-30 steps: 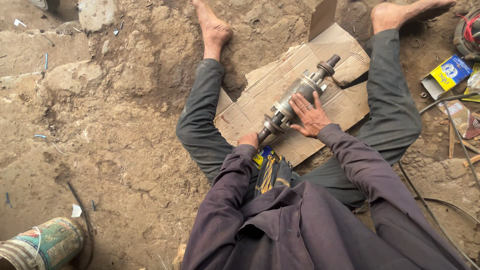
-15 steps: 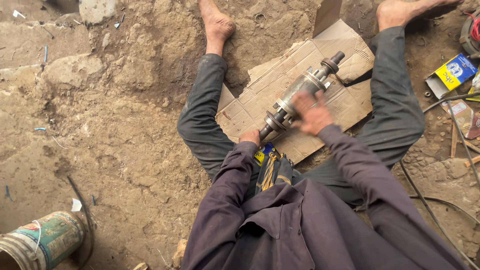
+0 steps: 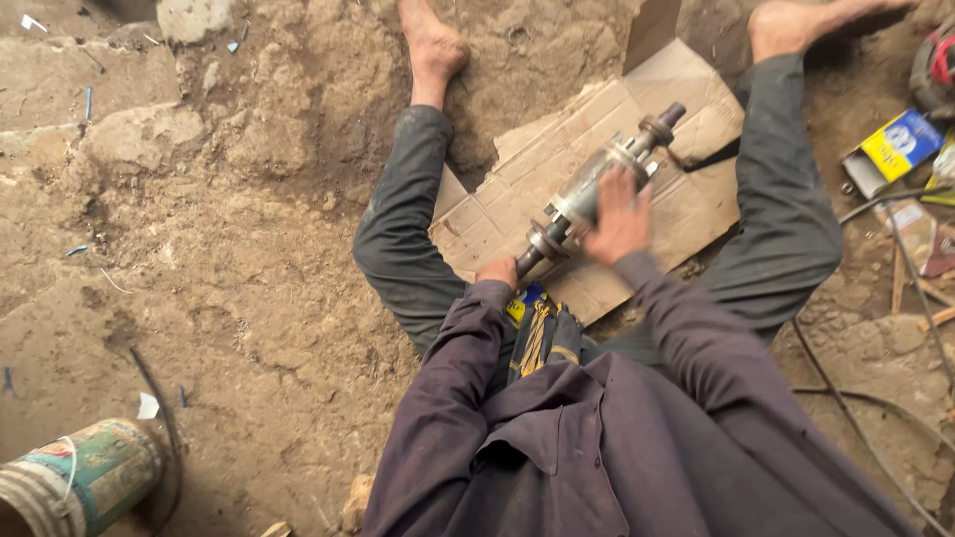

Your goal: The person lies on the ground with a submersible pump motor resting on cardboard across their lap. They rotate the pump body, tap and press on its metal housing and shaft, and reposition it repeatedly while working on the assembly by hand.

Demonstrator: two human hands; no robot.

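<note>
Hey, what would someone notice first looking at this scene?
A long metal rotor lies slanted on flattened cardboard between the seated person's spread legs. The right hand rests on its middle; the left hand is at its near end. A bucket lies on its side at lower left on the dirt.

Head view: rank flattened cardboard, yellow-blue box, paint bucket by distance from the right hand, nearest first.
1. Flattened cardboard: directly beneath the right hand, between the legs.
2. Yellow-blue box: on the dirt at the picture's right edge.
3. Paint bucket: bottom-left corner, lying on its side.
</note>
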